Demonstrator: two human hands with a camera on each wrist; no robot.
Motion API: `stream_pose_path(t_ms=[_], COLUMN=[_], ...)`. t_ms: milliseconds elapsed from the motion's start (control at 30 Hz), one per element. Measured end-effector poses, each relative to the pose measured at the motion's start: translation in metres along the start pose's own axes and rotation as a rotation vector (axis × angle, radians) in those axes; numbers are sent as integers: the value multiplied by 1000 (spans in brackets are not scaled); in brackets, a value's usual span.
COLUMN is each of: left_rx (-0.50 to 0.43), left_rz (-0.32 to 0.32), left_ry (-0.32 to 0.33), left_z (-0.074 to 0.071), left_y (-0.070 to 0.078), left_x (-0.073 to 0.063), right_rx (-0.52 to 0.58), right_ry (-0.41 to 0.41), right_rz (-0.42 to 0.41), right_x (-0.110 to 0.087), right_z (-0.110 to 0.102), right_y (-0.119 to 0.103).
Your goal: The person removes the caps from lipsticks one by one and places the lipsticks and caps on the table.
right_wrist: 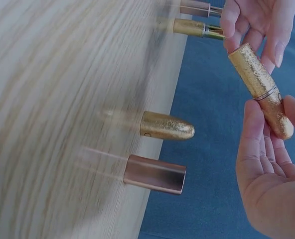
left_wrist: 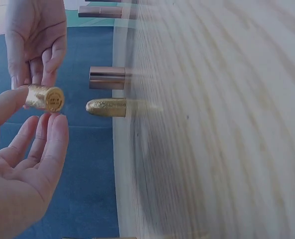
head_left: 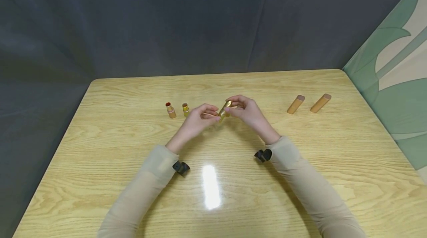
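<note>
Both hands meet over the table at a gold lipstick [head_left: 224, 111] with a crinkled, shiny case, held tilted. My right hand [head_left: 247, 112] pinches its rounded cap end between thumb and fingers. Around the lower end my left hand [head_left: 197, 119] is spread loosely, thumb and fingertips close beside the case. The flat base of the lipstick [left_wrist: 54, 99] faces the left wrist camera. Beyond the hands, a round-tipped gold cap [right_wrist: 167, 125] and a rose-coloured cap [right_wrist: 155, 174] stand on the table; in the head view the right hand mostly hides them.
To the left stand two uncapped lipsticks, a rose one [head_left: 171, 111] with a red opening and a gold one [head_left: 185, 109]. Two rose-brown tubes [head_left: 295, 104] [head_left: 321, 103] stand to the right. Dark cloth [head_left: 186, 23] hangs behind the wooden table [head_left: 126, 97].
</note>
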State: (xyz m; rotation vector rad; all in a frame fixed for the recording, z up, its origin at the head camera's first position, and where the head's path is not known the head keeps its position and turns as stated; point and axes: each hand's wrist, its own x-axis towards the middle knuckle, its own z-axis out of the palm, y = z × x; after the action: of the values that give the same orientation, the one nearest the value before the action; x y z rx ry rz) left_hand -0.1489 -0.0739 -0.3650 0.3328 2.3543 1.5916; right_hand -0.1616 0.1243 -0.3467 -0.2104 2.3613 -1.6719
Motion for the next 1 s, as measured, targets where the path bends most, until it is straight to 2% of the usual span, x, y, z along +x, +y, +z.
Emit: stream_pose_path(t_ms=[367,567,1000], left_rx=[41,70,59], left_rz=[-11,7,3], left_ry=[12,34,41], left_z=[4,6,7], left_y=[1,1,5], left_x=[2,4,1], right_rx=[-2,8,-3], right_ry=[-16,-16,-19], right_rz=[-16,-9,-27], right_x=[0,1,0], right_z=[7,9,10], right_y=[-3,-3,-4])
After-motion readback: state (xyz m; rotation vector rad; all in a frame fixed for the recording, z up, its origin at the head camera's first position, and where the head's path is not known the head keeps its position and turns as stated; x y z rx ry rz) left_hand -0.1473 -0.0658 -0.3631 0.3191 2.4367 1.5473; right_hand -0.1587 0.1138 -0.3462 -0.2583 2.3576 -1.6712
